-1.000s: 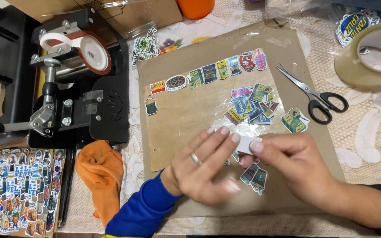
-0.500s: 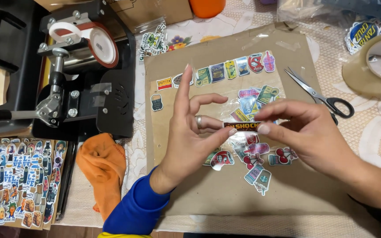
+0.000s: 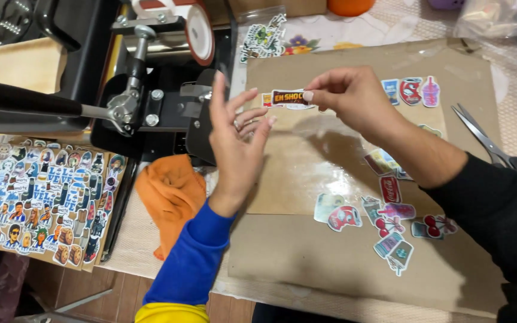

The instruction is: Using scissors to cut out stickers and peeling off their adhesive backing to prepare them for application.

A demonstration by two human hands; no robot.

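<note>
We pinch a small dark rectangular sticker [image 3: 287,98] between the thumb and fingertips of our right hand [image 3: 348,98], raised over the far edge of the brown cardboard sheet [image 3: 306,173]. Our left hand [image 3: 237,128] stands open beside it — fingers spread, holding nothing. Loose stickers [image 3: 384,215] lie on the sheet's near right part — scissors [image 3: 492,149] just off its right edge.

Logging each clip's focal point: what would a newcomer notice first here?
The right hand pinches a small dark rectangular sticker above the brown cardboard sheet, with the open left hand beside it. Loose stickers lie scattered lower right, and a black heat press stands upper left.
</note>
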